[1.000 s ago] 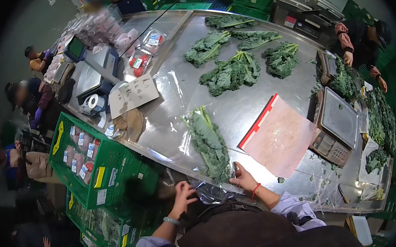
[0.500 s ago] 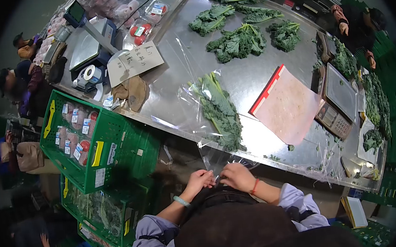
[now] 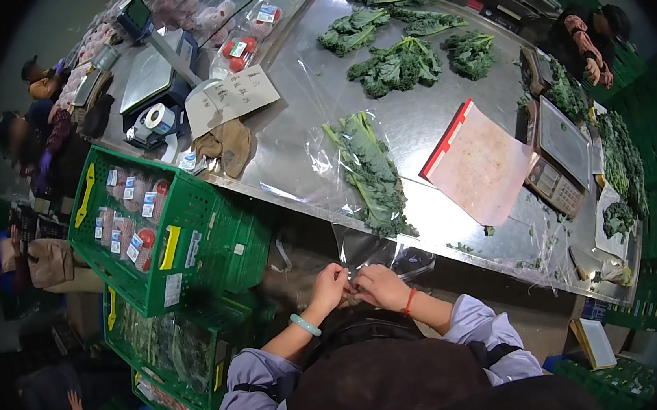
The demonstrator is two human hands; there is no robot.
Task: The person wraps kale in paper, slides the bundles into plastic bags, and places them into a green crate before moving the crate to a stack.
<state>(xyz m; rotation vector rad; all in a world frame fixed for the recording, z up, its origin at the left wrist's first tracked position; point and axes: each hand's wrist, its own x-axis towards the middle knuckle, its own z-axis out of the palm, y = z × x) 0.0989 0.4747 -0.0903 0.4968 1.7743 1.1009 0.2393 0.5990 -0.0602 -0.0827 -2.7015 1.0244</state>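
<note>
My left hand [image 3: 328, 289], with a pale bracelet at the wrist, is closed in a pinch just below the table's near edge. Close beside it, my right hand [image 3: 382, 286] also has its fingers pinched together. Both hold the open end of a clear plastic bag [image 3: 354, 243], which hangs over the edge toward me. On the metal table, the rest of the bag lies around a bunch of kale leaves [image 3: 373, 173]. The exact grip of the fingertips is hard to make out.
More kale [image 3: 398, 65] lies at the back. To the right are a pink sheet with a red edge [image 3: 479, 163] and a scale [image 3: 557, 159]. Green crates [image 3: 155, 289] with packed goods stand at left. Another person [image 3: 597, 41] is across the table.
My hands have drawn closer together and remain on the bag's end. The view has shifted slightly. At the far right, the other person's hands have come together.
</note>
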